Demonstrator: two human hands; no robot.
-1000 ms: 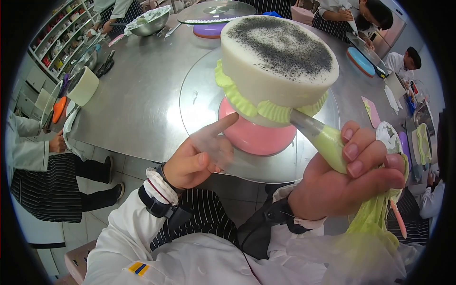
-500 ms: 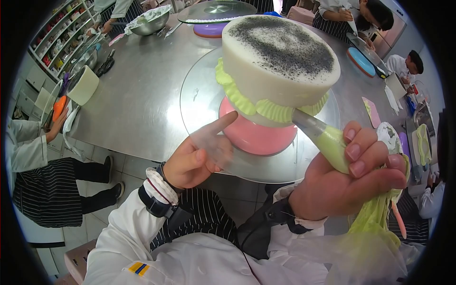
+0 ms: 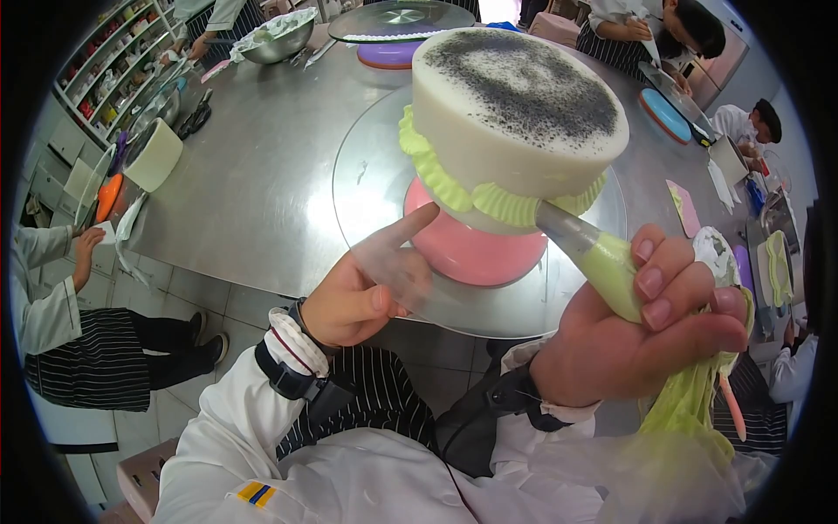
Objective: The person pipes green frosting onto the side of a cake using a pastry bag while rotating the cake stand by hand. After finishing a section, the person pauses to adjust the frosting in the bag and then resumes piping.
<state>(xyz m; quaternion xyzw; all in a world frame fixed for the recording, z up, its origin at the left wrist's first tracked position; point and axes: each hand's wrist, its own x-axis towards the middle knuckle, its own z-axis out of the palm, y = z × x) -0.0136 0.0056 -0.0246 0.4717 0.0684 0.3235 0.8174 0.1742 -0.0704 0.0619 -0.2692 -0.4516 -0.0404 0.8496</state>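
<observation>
My right hand is wrapped around a piping bag of light green cream. Its metal nozzle touches the lower side of a round white cake with dark specks on top. Ruffled green piping runs along the cake's lower side, partly hidden behind it. The cake sits on a clear turntable above a pink base. At the turntable's near left rim is my left hand, index finger stretched over the disc and other fingers curled below, seen blurred through it.
On the steel table are another turntable, a metal bowl, a second cake and a pink scraper. A person in a striped apron stands at left; others work around the table.
My hands, bag and cake have hardly moved; my left thumb shifts slightly to the right. The person at left has drawn a hand back from the table, holding something white.
</observation>
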